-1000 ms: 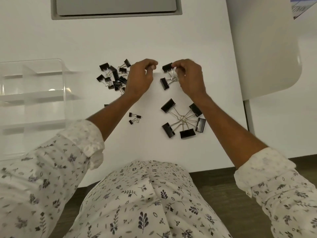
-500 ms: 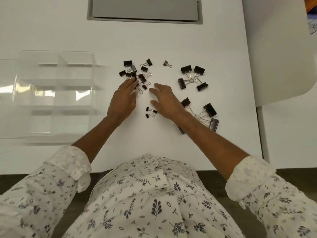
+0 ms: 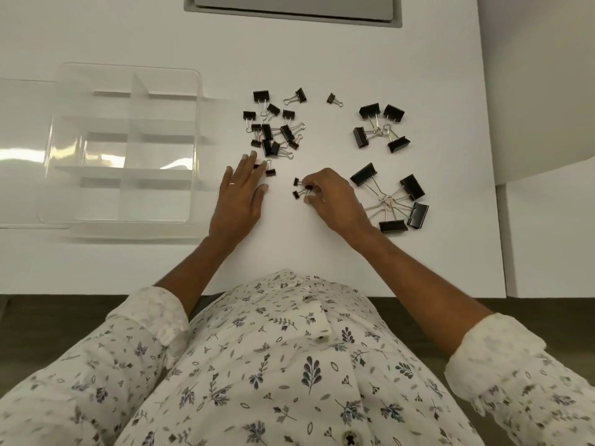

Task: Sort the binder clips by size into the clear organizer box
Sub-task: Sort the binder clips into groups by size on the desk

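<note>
Black binder clips lie in groups on the white table. A pile of small and medium clips sits at centre. Several larger clips lie to the right, and the largest ones below them. My right hand pinches a cluster of tiny clips with its fingertips. My left hand lies flat with fingers spread, its tips touching a small clip. The clear organizer box with empty compartments stands at the left.
A single tiny clip lies apart near the top. A grey recessed panel sits at the table's far edge. A white chair back stands on the right. The table's front edge runs just before my body.
My hands left the larger clips at the back and came toward me. The right hand has closed its fingertips on the tiny clips; the left has settled flat beside the pile.
</note>
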Action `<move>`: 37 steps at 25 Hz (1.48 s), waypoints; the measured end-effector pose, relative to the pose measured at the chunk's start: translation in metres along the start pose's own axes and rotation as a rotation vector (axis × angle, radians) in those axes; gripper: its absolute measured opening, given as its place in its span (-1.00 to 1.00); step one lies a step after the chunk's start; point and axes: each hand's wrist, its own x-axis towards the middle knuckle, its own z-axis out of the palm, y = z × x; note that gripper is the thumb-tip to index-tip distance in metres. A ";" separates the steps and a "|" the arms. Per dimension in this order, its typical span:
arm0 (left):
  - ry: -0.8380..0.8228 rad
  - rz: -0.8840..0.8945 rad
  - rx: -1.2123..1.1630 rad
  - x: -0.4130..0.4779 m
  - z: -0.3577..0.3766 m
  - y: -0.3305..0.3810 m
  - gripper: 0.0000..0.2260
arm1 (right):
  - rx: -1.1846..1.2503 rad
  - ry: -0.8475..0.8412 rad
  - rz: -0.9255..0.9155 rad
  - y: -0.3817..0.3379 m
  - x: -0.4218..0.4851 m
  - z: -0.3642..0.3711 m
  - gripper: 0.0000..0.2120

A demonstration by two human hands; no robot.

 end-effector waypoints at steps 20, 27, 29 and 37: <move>0.100 -0.069 -0.064 -0.045 -0.009 -0.013 -0.65 | -0.262 0.072 -0.223 -0.044 -0.003 0.064 -0.82; 0.101 -0.066 -0.052 -0.062 -0.011 -0.016 -0.58 | -0.294 0.049 -0.277 -0.067 0.024 0.082 -0.64; 0.101 -0.066 -0.054 -0.063 -0.011 -0.015 -0.57 | -0.339 0.005 -0.323 -0.063 0.027 0.086 -0.65; 0.132 -0.071 -0.058 -0.062 -0.010 -0.016 -0.58 | -0.201 0.074 -0.301 -0.022 -0.046 0.056 -0.64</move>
